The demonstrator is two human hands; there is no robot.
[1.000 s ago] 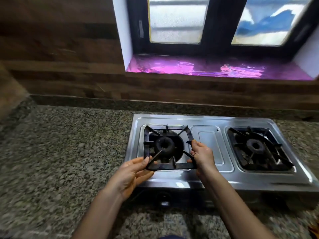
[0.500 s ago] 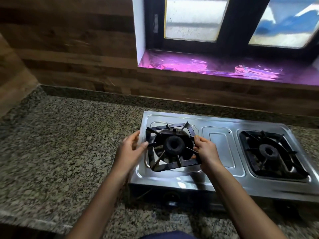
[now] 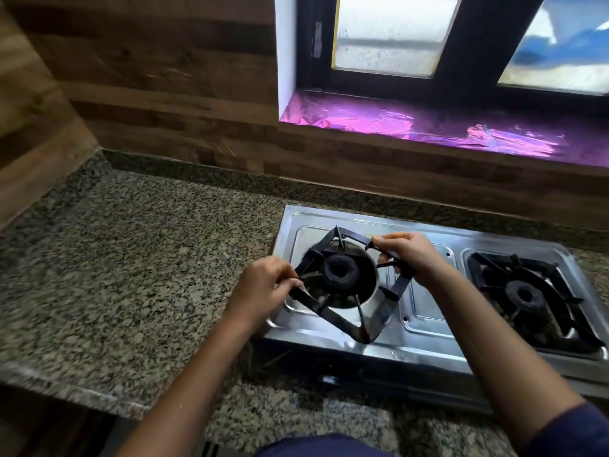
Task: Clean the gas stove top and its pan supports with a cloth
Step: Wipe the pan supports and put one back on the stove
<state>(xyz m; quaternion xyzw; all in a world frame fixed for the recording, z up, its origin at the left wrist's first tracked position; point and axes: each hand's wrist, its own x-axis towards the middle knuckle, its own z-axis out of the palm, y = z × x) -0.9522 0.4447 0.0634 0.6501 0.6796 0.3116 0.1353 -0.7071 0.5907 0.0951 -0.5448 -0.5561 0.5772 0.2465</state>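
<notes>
While clutching the pan support (image 3: 326, 315) with left hand (image 3: 263, 286) and right hand (image 3: 410, 255), lifting it off; onto the counter (image 3: 131, 258) next, probably.

No readable text, label, brand, number or sign anywhere in view. The gas stove top (image 3: 425, 349) and the counter (image 3: 131, 275) show no legible markings.

Glossy steel stove top (image 3: 428, 349), matt black pan support (image 3: 333, 316), speckled granite counter (image 3: 131, 258).
</notes>
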